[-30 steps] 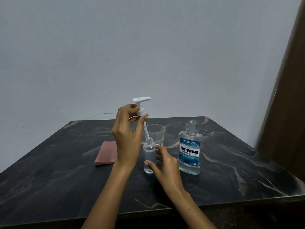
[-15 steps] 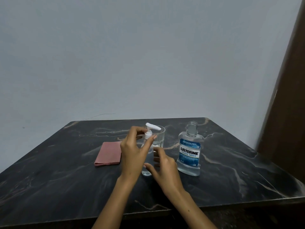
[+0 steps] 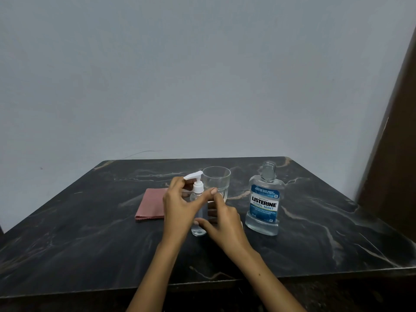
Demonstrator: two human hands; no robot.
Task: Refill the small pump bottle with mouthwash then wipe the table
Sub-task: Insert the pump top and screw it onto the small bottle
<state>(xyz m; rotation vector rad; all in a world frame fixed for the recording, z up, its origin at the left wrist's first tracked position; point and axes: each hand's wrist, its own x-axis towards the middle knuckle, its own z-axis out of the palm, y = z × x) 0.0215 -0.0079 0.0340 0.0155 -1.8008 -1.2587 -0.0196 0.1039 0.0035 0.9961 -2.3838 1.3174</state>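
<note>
The small clear pump bottle [image 3: 198,229] stands upright on the dark marble table [image 3: 90,233], mostly hidden by my hands. Its white pump head [image 3: 196,181] sits on the bottle's neck, nozzle pointing left. My left hand [image 3: 180,206] pinches the pump collar between thumb and fingers. My right hand [image 3: 221,220] grips the bottle's body from the right. The mouthwash bottle [image 3: 264,203], clear with a blue label and no cap, stands to the right. A folded pink cloth [image 3: 150,207] lies to the left.
An empty drinking glass [image 3: 217,180] stands just behind the pump bottle. A dark wooden panel [image 3: 396,154] rises at the right edge. A plain wall backs the table.
My left hand lowered the pump with its tube into the small bottle and seated it on the neck; the nozzle has turned from pointing right to pointing left. My right hand stayed on the bottle.
</note>
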